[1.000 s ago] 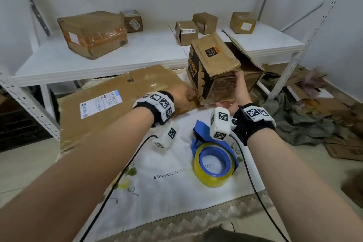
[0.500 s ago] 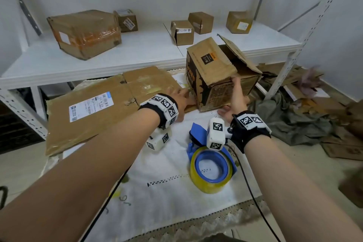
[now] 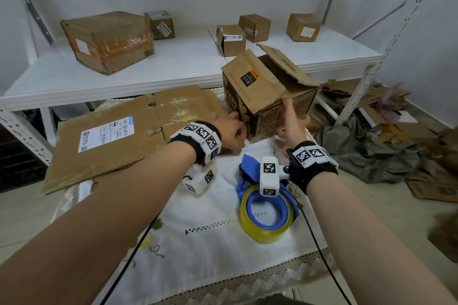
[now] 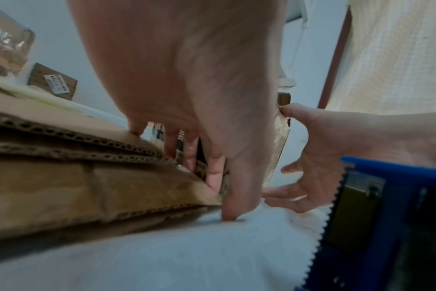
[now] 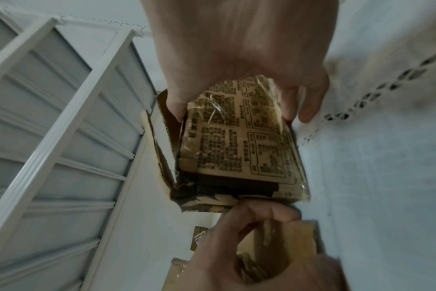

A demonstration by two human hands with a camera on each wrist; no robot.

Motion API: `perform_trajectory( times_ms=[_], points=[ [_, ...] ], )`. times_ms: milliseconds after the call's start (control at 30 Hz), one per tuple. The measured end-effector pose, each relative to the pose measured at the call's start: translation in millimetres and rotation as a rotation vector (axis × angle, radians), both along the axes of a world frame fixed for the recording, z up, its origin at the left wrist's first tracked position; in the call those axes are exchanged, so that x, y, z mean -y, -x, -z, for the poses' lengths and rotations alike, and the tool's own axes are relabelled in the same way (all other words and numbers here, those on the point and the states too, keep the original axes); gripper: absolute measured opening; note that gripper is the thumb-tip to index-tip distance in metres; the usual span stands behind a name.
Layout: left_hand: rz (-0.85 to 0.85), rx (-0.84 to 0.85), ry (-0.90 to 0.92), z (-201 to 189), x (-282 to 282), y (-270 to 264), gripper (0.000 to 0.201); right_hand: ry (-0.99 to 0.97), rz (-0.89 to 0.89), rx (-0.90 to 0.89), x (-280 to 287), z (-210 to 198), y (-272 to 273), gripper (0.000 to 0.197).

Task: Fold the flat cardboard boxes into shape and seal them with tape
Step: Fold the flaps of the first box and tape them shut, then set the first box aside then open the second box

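A printed brown cardboard box [image 3: 255,86] stands tilted on the white cloth [image 3: 210,242], its top flaps loose and open. My left hand [image 3: 233,129] touches its lower left corner; the fingers [image 4: 213,177] reach to the box base over the edge of a flat cardboard sheet [image 3: 119,141]. My right hand [image 3: 292,126] lies spread on the near face, with the thumb [image 5: 174,106] at one edge and the fingers [image 5: 309,110] at the other. A blue tape dispenser [image 3: 267,213] with a yellowish roll lies on the cloth just behind my right wrist.
A white shelf [image 3: 173,67] runs behind, carrying a large taped box [image 3: 109,39] and several small boxes [image 3: 230,39]. Its metal post [image 3: 359,86] stands right of the box. Cardboard scraps and a grey cloth [image 3: 371,151] litter the floor at right.
The box has come down from a raised tilt to rest on the cloth. My right hand has moved from under it to its near face. My left hand stays at the lower left corner.
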State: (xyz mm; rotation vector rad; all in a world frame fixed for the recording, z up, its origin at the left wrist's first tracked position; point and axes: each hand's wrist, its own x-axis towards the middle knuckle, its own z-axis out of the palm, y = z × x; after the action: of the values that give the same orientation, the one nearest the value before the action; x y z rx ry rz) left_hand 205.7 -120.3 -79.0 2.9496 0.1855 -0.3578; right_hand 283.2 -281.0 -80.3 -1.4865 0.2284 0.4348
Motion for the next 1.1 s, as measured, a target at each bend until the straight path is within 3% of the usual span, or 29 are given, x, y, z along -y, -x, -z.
perform_trajectory(
  times_ms=[100, 233, 367, 533, 700, 767, 900, 1000, 1100],
  points=[
    [-0.046, 0.067, 0.116, 7.2, -2.6, 3.1, 0.041, 0.067, -0.008, -0.004, -3.1, -1.2, 0.6, 0.158],
    [-0.279, 0.316, 0.477, 6.4, -6.8, 6.5, 0.062, 0.113, -0.066, 0.01, 0.2, -4.1, -0.9, 0.159],
    [-0.365, 0.417, 0.647, -1.5, -2.7, 8.1, 0.084, 0.127, -0.08, 0.026, 1.9, -5.2, 1.4, 0.158],
    [-0.342, 0.378, 0.612, 1.0, 0.7, 10.4, 0.082, 0.168, -0.053, 0.008, 2.2, 0.1, -0.4, 0.148],
    [-0.328, 0.314, 0.548, 4.2, -2.8, 16.0, 0.078, 0.2, -0.072, -0.015, 6.3, -8.6, 2.0, 0.159],
    [-0.326, 0.351, 0.575, -0.2, -3.3, 22.7, 0.072, 0.221, -0.022, 0.004, 8.9, -19.0, 8.0, 0.141],
    [-0.305, 0.447, 0.567, -15.9, -9.1, 46.5, 0.047, 0.257, 0.082, 0.123, 13.1, -47.4, 26.6, 0.071],
    [-0.304, 0.508, 0.537, -27.1, -22.1, 74.4, 0.029, 0.284, 0.111, 0.242, 5.2, -73.6, 48.1, 0.05],
    [-0.405, 0.54, 0.496, -34.2, -41.7, 112.6, 0.023, 0.196, 0.125, 0.344, -13.4, -92.7, 79.1, 0.032]
  ],
)
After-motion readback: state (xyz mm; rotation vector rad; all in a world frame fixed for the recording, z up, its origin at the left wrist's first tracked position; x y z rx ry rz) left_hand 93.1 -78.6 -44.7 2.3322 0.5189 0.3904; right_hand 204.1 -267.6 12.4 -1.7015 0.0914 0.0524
